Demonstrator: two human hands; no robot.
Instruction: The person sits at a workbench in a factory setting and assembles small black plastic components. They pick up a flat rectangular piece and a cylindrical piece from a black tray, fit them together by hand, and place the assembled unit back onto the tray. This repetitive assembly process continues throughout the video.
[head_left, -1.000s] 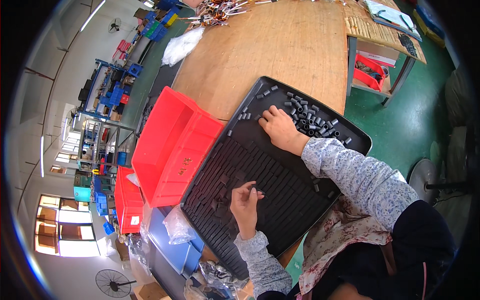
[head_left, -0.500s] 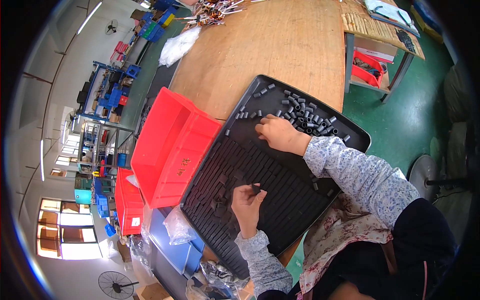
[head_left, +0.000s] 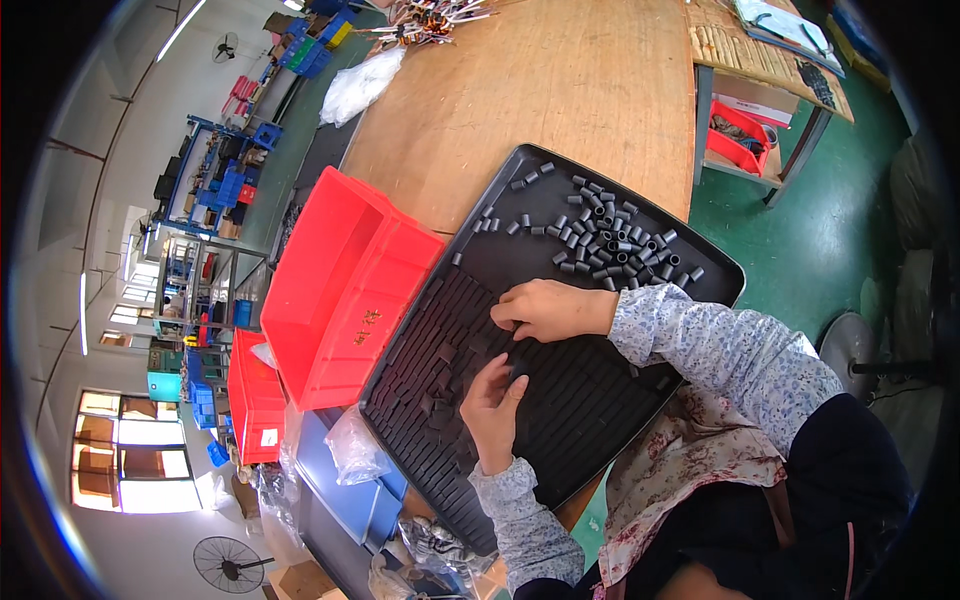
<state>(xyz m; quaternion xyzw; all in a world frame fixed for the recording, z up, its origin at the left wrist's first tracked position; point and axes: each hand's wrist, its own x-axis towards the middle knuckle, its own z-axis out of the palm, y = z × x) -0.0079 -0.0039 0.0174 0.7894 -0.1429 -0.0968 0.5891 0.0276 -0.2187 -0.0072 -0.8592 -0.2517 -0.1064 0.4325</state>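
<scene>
- The right hand (head_left: 548, 310) lies palm down on the black tray (head_left: 715, 275), fingers curled with the tips pressed on the grid of slots near the tray's middle; whether it pinches one of the small pieces cannot be told.
- The left hand (head_left: 492, 405) rests just below it, fingers bent loosely and thumb raised, fingertips (head_left: 497, 367) touching the slots; it grasps nothing that shows.
- Half a second ago the right hand was up at the loose heap near the tray's far corner; it has since drawn back to the middle, so the two hands now sit close together, nearly touching.
- The left hand has barely shifted, staying on the same stretch of grid.
- Both forearms in patterned sleeves come in from the lower right, the right one crossing the tray's right edge.
- The small dark cylinders (head_left: 610, 240) lie scattered and piled at the tray's far corner, well apart from both hands; a few strays sit along the far edge.
- The tray rests on the near corner of the wooden table (head_left: 560, 90), its near edge overhanging.
- A red bin (head_left: 345, 285) stands just beside the tray's left edge.
- The slots under the palms are hidden, and which slots are filled is hard to make out.
</scene>
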